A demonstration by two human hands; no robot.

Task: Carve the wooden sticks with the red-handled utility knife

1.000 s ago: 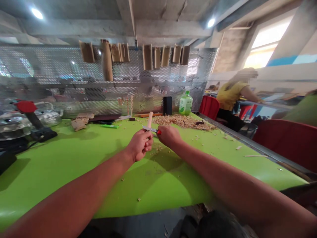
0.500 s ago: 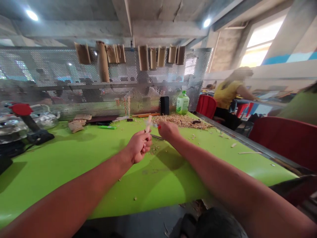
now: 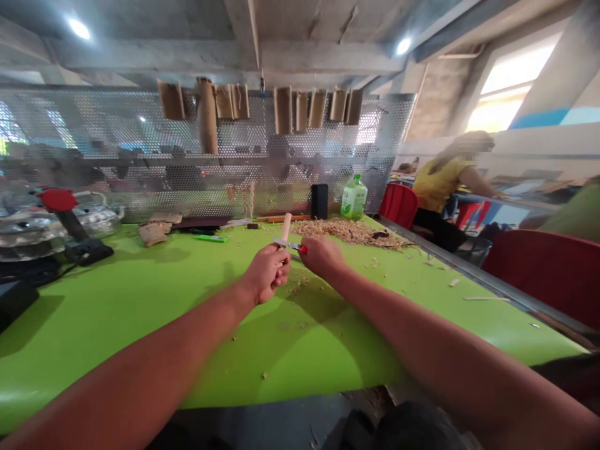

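Wrapped round the lower end of a pale wooden stick (image 3: 286, 226) is my left hand (image 3: 269, 272), with the stick's upper end pointing up and away. My right hand (image 3: 322, 255) is closed on a knife (image 3: 302, 249) with a red handle. The knife's metal blade lies across the stick just above my left fingers. Both hands are over the green tabletop (image 3: 197, 325). Most of the knife's handle is hidden in my right fist. Small wood chips are scattered below the hands.
Wood shavings (image 3: 347, 230) are heaped at the back right, beside a green-tinted bottle (image 3: 354, 197) and a black block (image 3: 319, 201). A green cutter (image 3: 210, 238) lies at the back left, near silver kettles (image 3: 32, 237). A perforated metal panel (image 3: 154, 181) stands behind. A person in yellow sits right.
The blade has moved down the stick toward my left fingers and shows more clearly. The whole view has shifted slightly, so the scene sits further right.
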